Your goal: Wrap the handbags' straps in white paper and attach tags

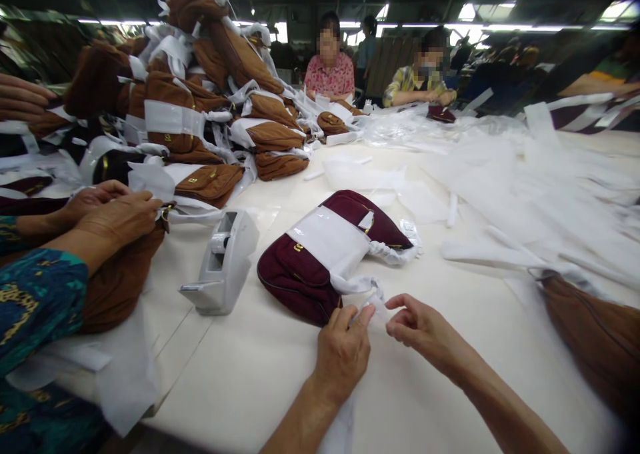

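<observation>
A maroon bag [295, 267] lies on the white table, with a white paper band [330, 237] around its middle and its strap wrapped in white paper. At the bag's near end, my left hand [345, 347] pinches the white strap wrapping [373, 301] between thumb and fingers. Just to the right, my right hand [417, 324] has its fingers curled, thumb and index finger a little apart, beside the edge of that white paper. Nothing can be seen between the right fingers.
Left of the bag stands a grey tape dispenser [223, 264]. A co-worker's hands [117, 217] work on a brown bag at the left. Behind is a tall pile of brown bags [170, 107]. White paper sheets [540, 194] cover the right; another brown bag [595, 321] lies there. People sit opposite.
</observation>
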The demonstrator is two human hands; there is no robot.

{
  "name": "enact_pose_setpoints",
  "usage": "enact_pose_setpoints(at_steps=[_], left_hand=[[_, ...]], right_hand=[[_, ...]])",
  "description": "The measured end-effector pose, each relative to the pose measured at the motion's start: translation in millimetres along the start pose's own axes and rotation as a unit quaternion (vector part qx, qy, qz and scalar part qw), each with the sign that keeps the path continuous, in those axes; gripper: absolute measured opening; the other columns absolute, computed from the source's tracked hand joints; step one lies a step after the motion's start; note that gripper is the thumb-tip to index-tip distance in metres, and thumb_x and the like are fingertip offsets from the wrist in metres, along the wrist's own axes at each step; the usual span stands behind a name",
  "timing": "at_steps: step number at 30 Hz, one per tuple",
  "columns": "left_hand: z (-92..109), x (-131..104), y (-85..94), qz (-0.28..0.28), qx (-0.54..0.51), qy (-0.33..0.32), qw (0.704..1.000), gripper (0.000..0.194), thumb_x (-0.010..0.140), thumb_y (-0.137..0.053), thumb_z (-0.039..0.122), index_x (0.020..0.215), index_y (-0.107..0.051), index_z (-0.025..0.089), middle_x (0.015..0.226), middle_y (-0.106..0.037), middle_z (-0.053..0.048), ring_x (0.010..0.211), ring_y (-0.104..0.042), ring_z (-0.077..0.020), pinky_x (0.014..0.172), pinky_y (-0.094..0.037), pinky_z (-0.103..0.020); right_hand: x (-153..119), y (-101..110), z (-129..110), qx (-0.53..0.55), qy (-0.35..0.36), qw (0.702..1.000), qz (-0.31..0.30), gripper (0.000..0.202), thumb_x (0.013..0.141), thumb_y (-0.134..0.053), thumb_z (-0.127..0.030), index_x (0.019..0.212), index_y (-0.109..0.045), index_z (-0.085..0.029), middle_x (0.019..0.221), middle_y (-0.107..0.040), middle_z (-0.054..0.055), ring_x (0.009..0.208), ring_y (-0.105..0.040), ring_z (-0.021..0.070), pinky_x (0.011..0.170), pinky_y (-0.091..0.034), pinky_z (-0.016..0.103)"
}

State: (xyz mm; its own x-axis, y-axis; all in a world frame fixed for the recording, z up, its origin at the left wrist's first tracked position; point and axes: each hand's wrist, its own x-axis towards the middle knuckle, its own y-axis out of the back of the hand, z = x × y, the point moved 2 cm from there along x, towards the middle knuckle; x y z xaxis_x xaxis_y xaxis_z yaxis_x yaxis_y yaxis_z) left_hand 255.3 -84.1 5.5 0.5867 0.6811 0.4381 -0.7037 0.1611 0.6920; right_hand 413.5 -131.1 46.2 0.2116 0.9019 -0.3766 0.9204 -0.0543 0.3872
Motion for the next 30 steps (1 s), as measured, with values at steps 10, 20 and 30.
enact_pose_setpoints(at_steps=[10, 20, 30], left_hand=[[-2, 4, 9.7, 0.010, -0.144, 0.030, 0.989, 0.051, 0.073, -0.045, 0.003, 0.121, -0.046, 0.021, 0.104, -0.050, -0.006, 0.097, -0.047, -0.0163, 0.087, -0.040, -0.029], [-16, 12, 30.7, -0.057, -0.423, 0.205, 0.881, 0.043, 0.073, -0.057, 0.018, 0.116, -0.051, 0.021, 0.104, -0.057, -0.003, 0.093, -0.053, -0.0162, 0.080, -0.041, -0.023], [-23, 10, 27.5, 0.005, -0.578, 0.311, 0.754, 0.058, 0.068, -0.064, 0.023, 0.122, -0.045, 0.014, 0.104, -0.061, -0.010, 0.092, -0.058, -0.0222, 0.081, -0.044, -0.029]], right_hand=[[19, -7, 2, 0.064, 0.099, 0.993, 0.027, 0.031, 0.072, -0.056, -0.030, 0.101, -0.056, -0.018, 0.064, -0.056, -0.003, 0.060, -0.050, 0.0130, 0.055, -0.037, 0.023], [41, -6, -11, 0.220, 0.187, 0.950, -0.115, 0.013, 0.071, -0.063, -0.029, 0.072, -0.062, -0.016, 0.078, -0.053, -0.001, 0.068, -0.046, 0.0111, 0.058, -0.036, 0.021], [57, -61, -2, 0.386, 0.115, 0.912, -0.077, 0.022, 0.074, -0.059, -0.041, 0.083, -0.058, -0.020, 0.065, -0.056, -0.003, 0.052, -0.046, 0.0091, 0.053, -0.038, 0.023]])
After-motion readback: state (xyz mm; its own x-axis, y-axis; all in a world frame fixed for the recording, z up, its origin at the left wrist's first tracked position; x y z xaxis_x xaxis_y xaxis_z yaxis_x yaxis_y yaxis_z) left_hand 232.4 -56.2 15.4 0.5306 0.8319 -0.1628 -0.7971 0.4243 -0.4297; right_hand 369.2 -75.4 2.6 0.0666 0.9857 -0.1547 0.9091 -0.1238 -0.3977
